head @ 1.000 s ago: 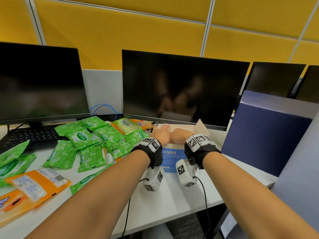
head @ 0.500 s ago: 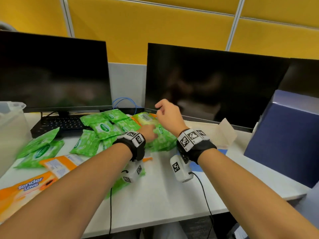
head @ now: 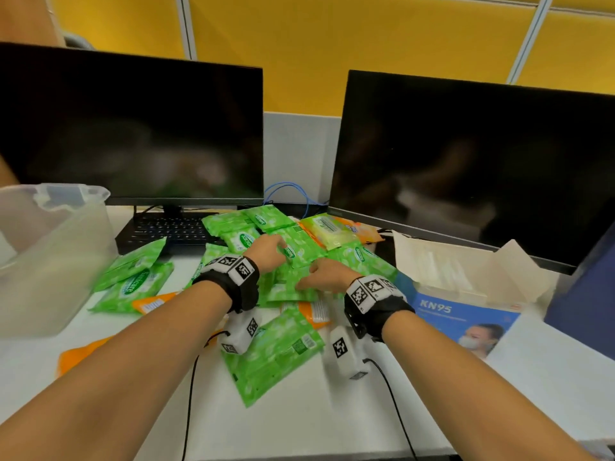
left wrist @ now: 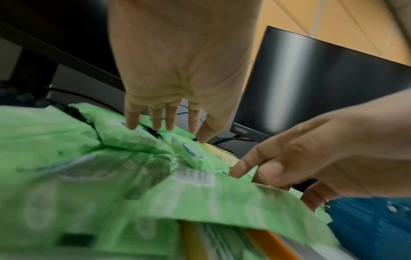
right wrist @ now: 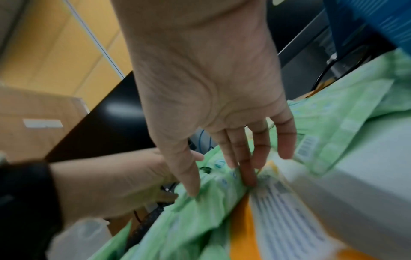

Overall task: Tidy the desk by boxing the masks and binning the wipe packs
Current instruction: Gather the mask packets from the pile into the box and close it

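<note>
A heap of green wipe packs (head: 299,251) lies mid-desk with a few orange packs (head: 316,311) among them. My left hand (head: 278,246) reaches over the heap, and its straight fingers (left wrist: 131,123) touch the top green packs (left wrist: 133,139). My right hand (head: 304,277) lies beside it, fingers (right wrist: 249,177) and thumb spread and pressing on a green pack (right wrist: 213,197) that lies over an orange pack (right wrist: 242,228). Neither hand grips anything. The open KN95 mask box (head: 466,316) stands to the right with white masks inside.
A clear plastic bin (head: 50,261) stands at the left of the desk. Two dark monitors (head: 133,128) and a black keyboard (head: 166,227) sit behind the heap. A dark blue box (head: 585,294) is at the far right. More green packs (head: 133,277) lie near the bin.
Both hands left the mask box and moved left onto the heap of wipe packs. The view swung left, bringing the clear bin into sight.
</note>
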Tool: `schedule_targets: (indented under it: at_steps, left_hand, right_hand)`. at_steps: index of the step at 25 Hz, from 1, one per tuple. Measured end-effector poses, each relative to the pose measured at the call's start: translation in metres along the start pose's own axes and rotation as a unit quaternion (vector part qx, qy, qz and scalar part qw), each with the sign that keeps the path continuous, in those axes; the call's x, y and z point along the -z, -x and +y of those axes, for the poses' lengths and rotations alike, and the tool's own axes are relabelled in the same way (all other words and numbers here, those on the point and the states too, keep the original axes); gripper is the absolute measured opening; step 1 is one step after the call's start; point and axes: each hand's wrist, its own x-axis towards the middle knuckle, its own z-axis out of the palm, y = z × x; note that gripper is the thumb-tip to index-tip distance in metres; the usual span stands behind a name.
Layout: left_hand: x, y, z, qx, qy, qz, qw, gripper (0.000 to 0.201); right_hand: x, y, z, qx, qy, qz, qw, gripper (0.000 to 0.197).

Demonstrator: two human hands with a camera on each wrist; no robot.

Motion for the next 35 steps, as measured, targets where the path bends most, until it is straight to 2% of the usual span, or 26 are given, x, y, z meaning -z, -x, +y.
schedule_targets:
  at_steps: [2,4,5,6,8,9,10,11,12,14,16,17,18,19,20,22,23,24,26,27,28,29,30,32,33,35]
  left_hand:
    - [-0.009,-0.009,-0.014,0.035,0.018,-0.014,0.999,0.054]
    - [-0.020,-0.015,-0.021,0.050,0.024,-0.054,0.997,0.067]
    - [-0.024,-0.017,-0.022,0.052,0.019,-0.060,0.997,0.069]
    - [-0.027,-0.018,-0.022,0.053,0.018,-0.045,0.997,0.067]
    - [-0.029,-0.019,-0.025,0.056,0.058,0.032,0.996,0.056]
    - [-0.028,-0.020,-0.027,0.054,0.103,0.063,0.991,0.051]
    - [-0.026,-0.020,-0.029,0.045,0.150,0.078,0.985,0.046]
    - [-0.023,-0.021,-0.030,0.035,0.191,0.091,0.977,0.041]
    - [-0.019,-0.019,-0.029,0.026,0.223,0.117,0.967,0.036]
    - [-0.010,-0.017,-0.025,-0.002,0.231,0.215,0.949,0.024]
    - [-0.001,-0.018,-0.022,-0.053,0.179,0.321,0.928,0.018]
    - [0.001,-0.020,-0.021,-0.074,0.142,0.346,0.924,0.018]
    - [0.003,-0.022,-0.021,-0.083,0.104,0.337,0.932,0.019]
    - [0.003,-0.024,-0.022,-0.080,0.063,0.294,0.950,0.020]
    - [0.001,-0.025,-0.023,-0.058,0.015,0.221,0.973,0.024]
    - [-0.009,-0.025,-0.026,0.000,-0.094,0.071,0.993,0.037]
    - [-0.015,-0.026,-0.029,0.017,-0.128,0.025,0.991,0.047]
    - [-0.018,-0.027,-0.030,0.027,-0.140,0.000,0.990,0.057]
    - [-0.021,-0.031,-0.030,0.040,-0.145,-0.026,0.988,0.068]
    - [-0.021,-0.033,-0.029,0.047,-0.149,-0.039,0.987,0.071]
    - [-0.021,-0.034,-0.029,0.054,-0.157,-0.048,0.985,0.073]
    - [-0.022,-0.036,-0.028,0.059,-0.166,-0.053,0.983,0.075]
    - [-0.022,-0.038,-0.027,0.062,-0.171,-0.053,0.982,0.078]
    - [-0.024,-0.040,-0.027,0.063,-0.166,-0.046,0.983,0.081]
    - [-0.025,-0.042,-0.028,0.060,-0.162,-0.041,0.984,0.079]
    - [-0.026,-0.044,-0.028,0.053,-0.152,-0.027,0.987,0.072]
  right_hand:
    - [0.002,-0.007,-0.005,-0.009,-0.054,-0.008,0.998,0.043]
    - [0.003,-0.022,-0.001,-0.055,-0.192,0.068,0.978,0.021]
    - [0.002,-0.031,0.002,-0.087,-0.267,0.104,0.954,0.019]
    - [0.002,-0.036,0.002,-0.103,-0.345,0.117,0.926,0.020]
    - [-0.002,-0.049,0.002,-0.103,-0.472,0.108,0.869,0.059]
    - [-0.004,-0.054,0.001,-0.099,-0.511,0.104,0.847,0.068]
    - [-0.004,-0.055,-0.003,-0.090,-0.528,0.110,0.837,0.060]
    - [-0.001,-0.059,-0.006,-0.083,-0.547,0.124,0.824,0.038]
    - [0.001,-0.060,-0.011,-0.084,-0.545,0.132,0.824,0.016]
    - [0.010,-0.065,-0.020,-0.061,-0.504,0.111,0.854,0.022]
    - [0.018,-0.065,-0.035,0.008,-0.474,0.003,0.881,0.010]
    - [0.021,-0.065,-0.041,0.027,-0.436,-0.049,0.898,0.006]
    - [0.022,-0.065,-0.043,0.021,-0.403,-0.063,0.913,0.011]
    - [0.023,-0.065,-0.042,0.011,-0.387,-0.039,0.921,0.018]
    - [0.024,-0.066,-0.037,-0.004,-0.377,0.000,0.926,0.027]
    - [0.023,-0.074,-0.020,-0.065,-0.404,0.079,0.909,0.044]
    - [0.021,-0.071,-0.016,-0.081,-0.415,0.090,0.902,0.048]
    - [0.020,-0.067,-0.014,-0.103,-0.452,0.091,0.881,0.051]
    - [0.026,-0.062,-0.018,-0.157,-0.575,0.104,0.796,0.059]
    - [0.022,-0.064,-0.014,-0.126,-0.547,0.114,0.820,0.062]
    - [0.018,-0.070,-0.012,-0.132,-0.586,0.097,0.794,0.061]
    - [0.017,-0.075,-0.011,-0.117,-0.604,0.095,0.783,0.059]
    - [0.013,-0.077,-0.010,-0.118,-0.584,0.083,0.799,0.055]
    - [0.009,-0.082,-0.014,-0.178,-0.616,0.081,0.763,0.026]
    - [0.007,-0.084,-0.016,-0.193,-0.613,0.079,0.762,0.015]
    - [0.007,-0.089,-0.018,-0.197,-0.600,0.070,0.772,0.011]
